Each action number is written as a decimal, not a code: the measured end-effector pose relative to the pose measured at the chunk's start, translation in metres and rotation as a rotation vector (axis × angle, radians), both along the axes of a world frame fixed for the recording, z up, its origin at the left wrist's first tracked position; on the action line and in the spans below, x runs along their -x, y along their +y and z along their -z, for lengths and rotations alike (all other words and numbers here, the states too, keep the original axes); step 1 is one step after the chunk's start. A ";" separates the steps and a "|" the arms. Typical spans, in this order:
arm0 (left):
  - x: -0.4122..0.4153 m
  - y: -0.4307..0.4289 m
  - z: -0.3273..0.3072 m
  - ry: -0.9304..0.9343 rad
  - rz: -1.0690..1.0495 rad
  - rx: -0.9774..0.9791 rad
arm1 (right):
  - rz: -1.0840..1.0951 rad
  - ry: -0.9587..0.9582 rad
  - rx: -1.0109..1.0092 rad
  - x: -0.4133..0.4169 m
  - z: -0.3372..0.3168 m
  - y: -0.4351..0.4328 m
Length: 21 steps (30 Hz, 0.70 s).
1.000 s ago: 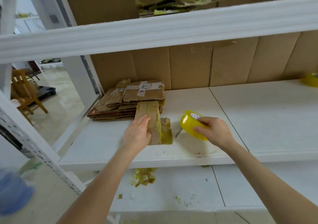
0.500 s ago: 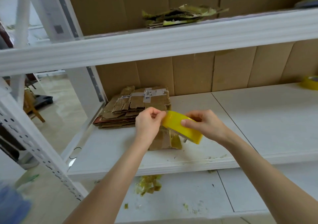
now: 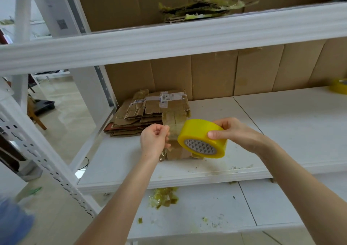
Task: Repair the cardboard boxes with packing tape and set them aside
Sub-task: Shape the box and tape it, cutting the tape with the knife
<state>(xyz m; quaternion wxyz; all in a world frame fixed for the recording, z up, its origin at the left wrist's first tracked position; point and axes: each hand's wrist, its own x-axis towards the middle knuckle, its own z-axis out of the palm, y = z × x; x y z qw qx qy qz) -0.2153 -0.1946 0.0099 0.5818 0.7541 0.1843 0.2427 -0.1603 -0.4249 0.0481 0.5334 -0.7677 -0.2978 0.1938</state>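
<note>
Yellow tape roll tilted, short strip pulled out, flattened cardboard boxes stacked behind

Glossy yellow plastic tape roll, matt brown corrugated cardboard boxes, smooth white painted shelf, perforated metal upright.

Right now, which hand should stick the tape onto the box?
Left, probably. The left hand pinches the tape end over the box, so it can press it down. The right hand grips the roll.
</note>
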 end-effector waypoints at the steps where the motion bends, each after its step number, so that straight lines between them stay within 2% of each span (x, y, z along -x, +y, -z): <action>1: 0.001 0.001 0.001 -0.009 0.000 0.003 | -0.025 0.006 0.005 0.000 -0.001 0.000; 5: 0.005 0.011 0.003 -0.014 -0.039 0.013 | -0.005 -0.039 0.059 0.000 -0.002 0.003; 8: 0.010 0.025 0.007 -0.007 -0.083 -0.006 | 0.047 -0.120 0.186 -0.002 -0.002 0.001; 13: 0.012 0.031 0.011 -0.007 -0.111 0.022 | -0.047 -0.018 0.177 -0.001 -0.002 -0.011; 15: 0.012 0.035 0.014 -0.006 -0.112 0.008 | -0.011 -0.027 0.168 -0.004 -0.001 -0.011; 21: 0.013 0.032 0.025 -0.038 -0.155 -0.014 | 0.096 -0.270 0.347 -0.013 -0.001 0.000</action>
